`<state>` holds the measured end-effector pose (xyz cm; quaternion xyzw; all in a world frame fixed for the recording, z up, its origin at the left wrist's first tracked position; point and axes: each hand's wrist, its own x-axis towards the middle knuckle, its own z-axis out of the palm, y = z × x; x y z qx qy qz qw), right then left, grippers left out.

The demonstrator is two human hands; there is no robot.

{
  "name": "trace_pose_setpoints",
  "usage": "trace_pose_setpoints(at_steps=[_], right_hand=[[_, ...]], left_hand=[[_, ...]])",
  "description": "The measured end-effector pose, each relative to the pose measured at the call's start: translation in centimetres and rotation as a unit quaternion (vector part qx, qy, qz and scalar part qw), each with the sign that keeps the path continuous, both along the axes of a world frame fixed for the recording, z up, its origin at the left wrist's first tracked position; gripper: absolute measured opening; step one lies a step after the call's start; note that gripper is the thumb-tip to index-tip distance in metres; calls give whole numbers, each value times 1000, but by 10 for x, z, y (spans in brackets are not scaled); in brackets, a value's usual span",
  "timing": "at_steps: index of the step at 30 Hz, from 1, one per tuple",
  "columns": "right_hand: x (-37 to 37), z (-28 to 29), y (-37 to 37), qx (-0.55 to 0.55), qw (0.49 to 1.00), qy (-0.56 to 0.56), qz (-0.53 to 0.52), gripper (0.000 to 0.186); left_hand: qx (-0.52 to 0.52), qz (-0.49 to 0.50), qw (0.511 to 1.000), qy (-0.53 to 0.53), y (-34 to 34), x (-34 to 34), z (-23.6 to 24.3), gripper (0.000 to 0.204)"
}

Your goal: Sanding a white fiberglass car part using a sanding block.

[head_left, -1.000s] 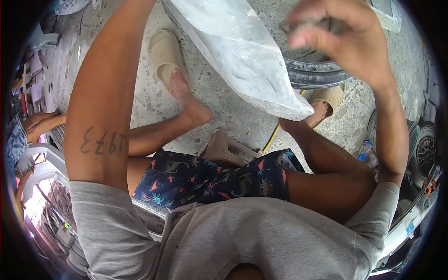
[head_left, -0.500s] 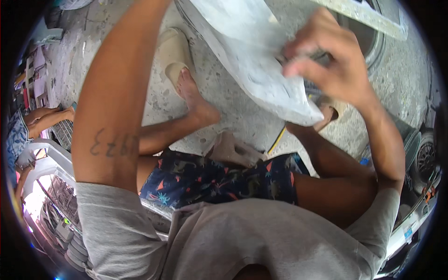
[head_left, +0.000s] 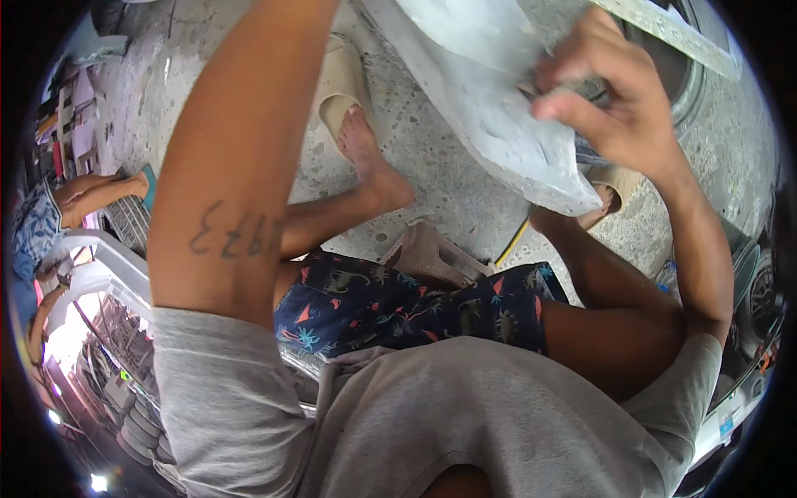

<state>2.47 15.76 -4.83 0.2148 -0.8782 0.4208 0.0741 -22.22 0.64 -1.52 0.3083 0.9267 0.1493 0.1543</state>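
Observation:
A large pale grey-white panel (head_left: 490, 108) slants down from the top middle to a blunt tip above my right knee. My right hand (head_left: 618, 104) rests on its upper right part, fingers curled around a small grey piece (head_left: 558, 90) pressed against the surface. My left forearm (head_left: 241, 158) rises past the panel's left side and leaves the picture at the top edge, so my left hand is hidden. I sit low, in patterned dark shorts (head_left: 415, 303), with one bare foot (head_left: 374, 162) on the concrete floor (head_left: 448, 199).
A beige sandal (head_left: 336, 87) lies by my foot, another (head_left: 614, 187) under the panel's tip. A tyre (head_left: 677, 79) and a metal bar (head_left: 672, 33) lie at the top right. White plastic chairs (head_left: 100, 266) and another seated person (head_left: 50, 220) are at the left.
My right hand has slid down and left along the panel, staying closed on the small piece. The panel now sits lower and nearer in view.

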Motion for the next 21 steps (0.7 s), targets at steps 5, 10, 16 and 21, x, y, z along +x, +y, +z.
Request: trace_pose_setpoints(at_steps=[5,10,16,21], right_hand=[[14,7,15,7,1000,1,8,30],[-3,22,-13,-48,995,-85,-25,23],[1,7,-9,-5,1000,7,0,27],[7,-2,-3,-4,1000,8,14,27]], left_hand=[[45,-6,976,213,4,21,-37,48],[34,-17,970,239,-10,0,-57,47],[-2,-17,1000,-26,-7,-17,-19,43],[37,-4,977,-209,0,-4,4,42]])
